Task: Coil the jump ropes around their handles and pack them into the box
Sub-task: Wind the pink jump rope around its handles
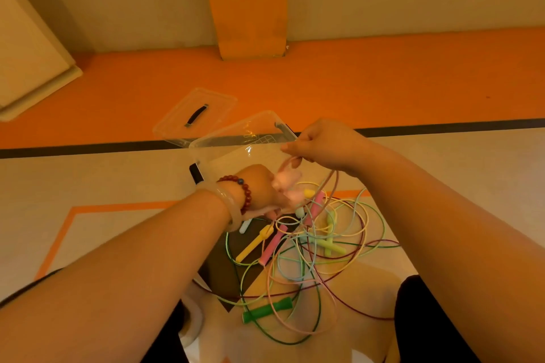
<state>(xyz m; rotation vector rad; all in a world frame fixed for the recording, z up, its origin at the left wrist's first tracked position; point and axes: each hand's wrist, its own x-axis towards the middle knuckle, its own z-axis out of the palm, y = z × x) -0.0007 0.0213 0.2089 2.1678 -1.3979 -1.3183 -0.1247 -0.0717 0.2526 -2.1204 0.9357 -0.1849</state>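
My left hand (pixel 261 187) grips a pair of pale pink handles (pixel 287 186), blurred, just in front of the clear plastic box (pixel 224 138). My right hand (pixel 327 143) is raised above and to the right, pinching the pink cord (pixel 331 186) that runs from those handles down to the pile. On the floor below lies a tangle of jump ropes (pixel 318 250) with yellow (pixel 253 244), pink (pixel 272 246), light green (pixel 330 242) and dark green (pixel 267 309) handles.
The box's clear lid (pixel 177 121) with a black handle lies on the orange floor behind the box. A white cabinet (pixel 26 62) stands at the far left. My knees in dark clothing frame the pile at the bottom.
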